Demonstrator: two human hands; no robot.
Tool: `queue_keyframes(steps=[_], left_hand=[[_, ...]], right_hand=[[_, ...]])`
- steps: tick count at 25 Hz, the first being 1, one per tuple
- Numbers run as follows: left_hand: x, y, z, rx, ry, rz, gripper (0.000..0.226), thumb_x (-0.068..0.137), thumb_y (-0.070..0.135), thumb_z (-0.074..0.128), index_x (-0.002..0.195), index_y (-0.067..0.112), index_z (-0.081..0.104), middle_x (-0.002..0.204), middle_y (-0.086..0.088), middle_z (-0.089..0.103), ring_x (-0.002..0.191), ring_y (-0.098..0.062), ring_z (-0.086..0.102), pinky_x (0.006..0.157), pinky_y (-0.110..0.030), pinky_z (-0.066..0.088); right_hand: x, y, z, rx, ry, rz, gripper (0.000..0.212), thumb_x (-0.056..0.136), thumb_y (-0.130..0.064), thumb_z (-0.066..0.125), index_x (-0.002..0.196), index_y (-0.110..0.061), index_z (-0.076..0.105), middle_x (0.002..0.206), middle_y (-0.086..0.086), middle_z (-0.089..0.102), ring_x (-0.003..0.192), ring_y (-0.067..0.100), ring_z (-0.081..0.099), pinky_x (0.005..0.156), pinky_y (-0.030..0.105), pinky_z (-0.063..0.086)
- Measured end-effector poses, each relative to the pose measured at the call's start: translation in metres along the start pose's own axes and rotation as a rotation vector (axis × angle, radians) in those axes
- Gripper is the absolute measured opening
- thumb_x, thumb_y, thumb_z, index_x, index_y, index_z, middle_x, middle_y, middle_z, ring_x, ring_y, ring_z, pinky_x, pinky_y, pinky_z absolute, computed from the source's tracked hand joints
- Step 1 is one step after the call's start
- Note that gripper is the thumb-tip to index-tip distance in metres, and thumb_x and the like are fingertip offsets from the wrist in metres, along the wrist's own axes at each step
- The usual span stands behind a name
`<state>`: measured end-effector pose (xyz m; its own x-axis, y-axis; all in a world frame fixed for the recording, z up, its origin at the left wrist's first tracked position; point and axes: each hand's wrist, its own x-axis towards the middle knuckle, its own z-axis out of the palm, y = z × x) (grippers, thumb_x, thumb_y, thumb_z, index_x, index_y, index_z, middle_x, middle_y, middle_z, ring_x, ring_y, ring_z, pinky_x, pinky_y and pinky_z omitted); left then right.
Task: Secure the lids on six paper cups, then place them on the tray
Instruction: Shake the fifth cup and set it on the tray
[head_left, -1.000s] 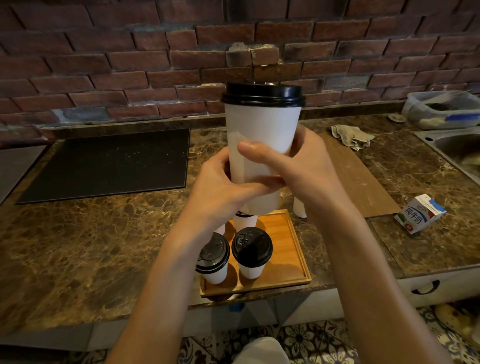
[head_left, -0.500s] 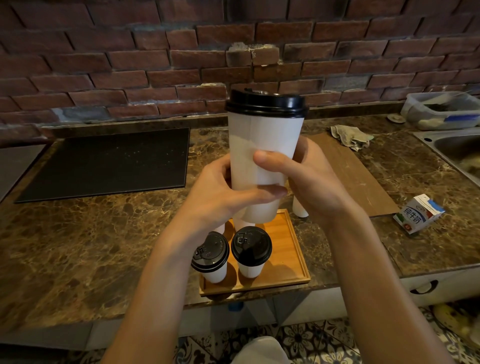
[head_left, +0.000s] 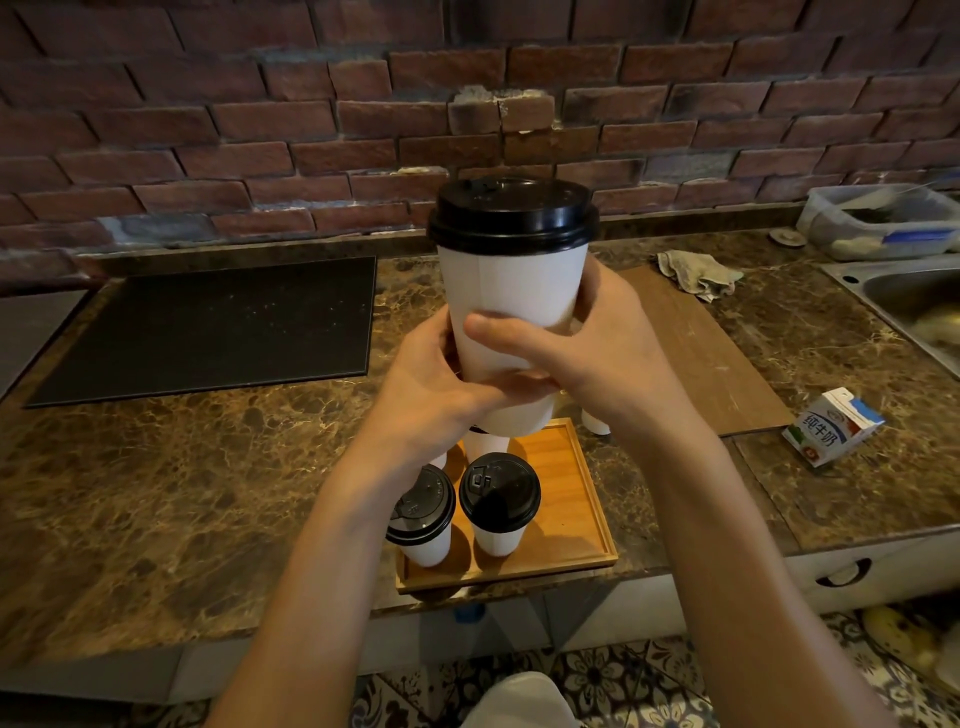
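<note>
White lidded cup (head_left: 511, 301) clasped by left hand (head_left: 431, 387) and right hand (head_left: 597, 358), blocking rear cups (head_left: 485, 442) on tray (head_left: 574, 499); milk carton (head_left: 831, 428) right.

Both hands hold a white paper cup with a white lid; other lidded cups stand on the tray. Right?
No: its lid is black, the head view shows. The left hand and right hand hold the paper cup; lidded cups stand on the tray.

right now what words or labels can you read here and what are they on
"纯牛奶": on the milk carton at right.
Its logo and smaller print: too small to read.
Embossed marks on the black lids: unreadable.
Held paper cup: no print visible.
</note>
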<state>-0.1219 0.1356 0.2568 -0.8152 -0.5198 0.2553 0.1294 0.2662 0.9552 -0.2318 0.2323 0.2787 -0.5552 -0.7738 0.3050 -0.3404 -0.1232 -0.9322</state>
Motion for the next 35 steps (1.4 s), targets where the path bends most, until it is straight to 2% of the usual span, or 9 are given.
queue_keyframes(steps=[7, 12, 15, 18, 20, 23, 26, 31, 35], left_hand=[[0.003, -0.008, -0.007, 0.013, -0.064, 0.03, 0.059, 0.058, 0.028, 0.078, 0.11, 0.037, 0.05, 0.1, 0.035, 0.064, 0.099, 0.012, 0.06, 0.072, -0.003, 0.046], [0.002, -0.025, -0.025, 0.034, -0.108, 0.031, 0.075, 0.063, 0.039, 0.083, 0.127, 0.043, 0.044, 0.123, 0.026, 0.058, 0.118, 0.004, 0.053, 0.093, -0.012, 0.046], [-0.007, -0.051, -0.05, 0.171, 0.148, 0.031, 0.061, 0.075, 0.062, 0.064, 0.13, 0.043, 0.045, 0.133, 0.022, 0.053, 0.126, 0.001, 0.047, 0.101, -0.018, 0.042], [-0.021, -0.101, -0.074, 0.418, 0.454, -0.081, 0.053, 0.087, 0.058, 0.053, 0.133, 0.033, 0.048, 0.14, 0.006, 0.05, 0.129, -0.007, 0.044, 0.105, -0.035, 0.039], [-0.034, -0.138, -0.08, 0.529, 0.531, -0.167, 0.055, 0.09, 0.054, 0.049, 0.136, 0.025, 0.048, 0.142, -0.001, 0.048, 0.13, -0.013, 0.042, 0.104, -0.034, 0.035], [-0.054, -0.193, -0.077, 0.674, 0.473, -0.282, 0.057, 0.092, 0.048, 0.046, 0.142, 0.021, 0.042, 0.151, -0.004, 0.037, 0.139, -0.02, 0.031, 0.112, -0.041, 0.026], [-0.073, -0.237, -0.072, 0.824, 0.36, -0.429, 0.055, 0.096, 0.042, 0.047, 0.146, 0.023, 0.034, 0.157, -0.005, 0.024, 0.145, -0.022, 0.017, 0.118, -0.043, 0.008], [-0.094, -0.287, -0.064, 1.144, 0.02, -0.69, 0.062, 0.099, 0.044, 0.035, 0.152, 0.024, 0.011, 0.16, -0.01, -0.004, 0.147, -0.025, -0.006, 0.118, -0.044, -0.003], [-0.099, -0.293, -0.054, 1.252, 0.074, -0.638, 0.069, 0.095, 0.049, 0.039, 0.152, 0.024, 0.01, 0.16, -0.009, -0.004, 0.147, -0.024, -0.007, 0.117, -0.043, -0.006]], right_hand=[[0.001, 0.009, 0.001, -0.004, 0.008, -0.053, 0.066, 0.064, -0.035, 0.086, 0.12, -0.035, 0.051, 0.113, -0.015, 0.064, 0.106, -0.004, 0.06, 0.082, 0.015, 0.054], [0.002, 0.01, -0.002, 0.025, 0.029, -0.098, 0.068, 0.059, -0.04, 0.086, 0.116, -0.039, 0.049, 0.11, -0.024, 0.062, 0.107, -0.013, 0.057, 0.08, 0.006, 0.048], [0.005, 0.014, -0.012, 0.02, 0.082, -0.112, 0.07, 0.057, -0.039, 0.084, 0.117, -0.039, 0.048, 0.11, -0.026, 0.061, 0.107, -0.017, 0.056, 0.08, 0.003, 0.046], [0.006, 0.026, -0.026, -0.051, 0.162, -0.118, 0.07, 0.058, -0.043, 0.084, 0.117, -0.044, 0.046, 0.11, -0.031, 0.058, 0.108, -0.02, 0.053, 0.08, 0.002, 0.045], [0.004, 0.039, -0.034, -0.103, 0.2, -0.104, 0.072, 0.057, -0.046, 0.084, 0.118, -0.045, 0.044, 0.111, -0.033, 0.055, 0.108, -0.023, 0.05, 0.081, 0.001, 0.044], [-0.004, 0.07, -0.043, -0.171, 0.223, -0.062, 0.077, 0.058, -0.046, 0.083, 0.124, -0.038, 0.043, 0.114, -0.032, 0.052, 0.11, -0.025, 0.047, 0.084, -0.002, 0.041], [-0.018, 0.104, -0.049, -0.182, 0.247, 0.032, 0.085, 0.056, -0.047, 0.083, 0.13, -0.034, 0.044, 0.118, -0.029, 0.053, 0.113, -0.022, 0.048, 0.089, 0.001, 0.041], [-0.034, 0.156, -0.048, -0.153, 0.296, 0.148, 0.088, 0.055, -0.041, 0.086, 0.132, -0.029, 0.045, 0.121, -0.028, 0.053, 0.115, -0.02, 0.048, 0.091, 0.002, 0.041], [-0.042, 0.192, -0.041, -0.14, 0.295, 0.24, 0.093, 0.054, -0.04, 0.086, 0.135, -0.026, 0.043, 0.122, -0.029, 0.052, 0.114, -0.022, 0.047, 0.093, 0.001, 0.039]])
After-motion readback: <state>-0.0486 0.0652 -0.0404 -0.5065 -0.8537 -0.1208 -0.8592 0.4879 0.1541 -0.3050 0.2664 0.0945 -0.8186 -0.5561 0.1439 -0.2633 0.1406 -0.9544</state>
